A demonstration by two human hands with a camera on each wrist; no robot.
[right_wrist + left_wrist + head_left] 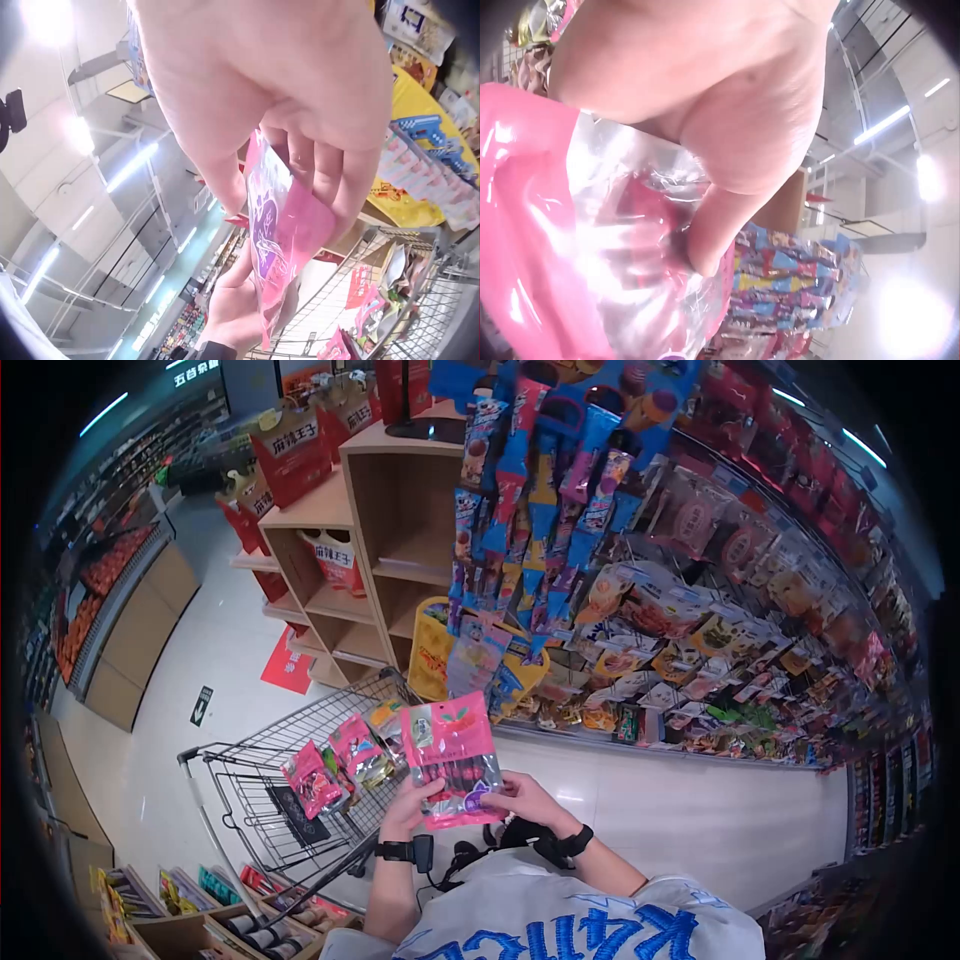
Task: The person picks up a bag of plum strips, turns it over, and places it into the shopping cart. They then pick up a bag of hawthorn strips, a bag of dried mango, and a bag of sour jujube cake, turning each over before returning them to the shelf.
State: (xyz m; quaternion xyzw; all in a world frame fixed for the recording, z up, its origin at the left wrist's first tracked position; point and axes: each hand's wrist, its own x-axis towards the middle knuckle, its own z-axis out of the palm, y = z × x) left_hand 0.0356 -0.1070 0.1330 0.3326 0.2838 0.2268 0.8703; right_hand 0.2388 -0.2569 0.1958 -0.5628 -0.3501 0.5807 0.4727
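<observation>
Nearest the lens in each wrist view: the hands. Left hand (pixel 712 105) curled at the lower left edge of a pink snack packet (pixel 450 745), thumb on its clear window; right hand (pixel 277 90) at the lower right edge, thumb on one face, fingers behind the other. Both grips closed to roughly the packet's thickness; neither hand holds anything else. Packet is in front of the torso, slightly tilted, printed face toward the wearer; dark contents show through the window, purple label at the lower right. Step in hand, judged: looking over the packet. Next move, if it is put in the cart, calls for carrying it leftward and letting go over the basket. Wire shopping cart (pixel 262 830) stands to the left, holding a front pink packet (pixel 315 780) and a rear pink packet (pixel 358 748). Beyond: wooden shelf unit (pixel 405 505) bearing red bags (pixel 290 455), and hanging strips of wrapped snacks (pixel 540 490). To the right, a wall rack (pixel 700 620) of bagged snacks. Small print on the packet not legible.
</observation>
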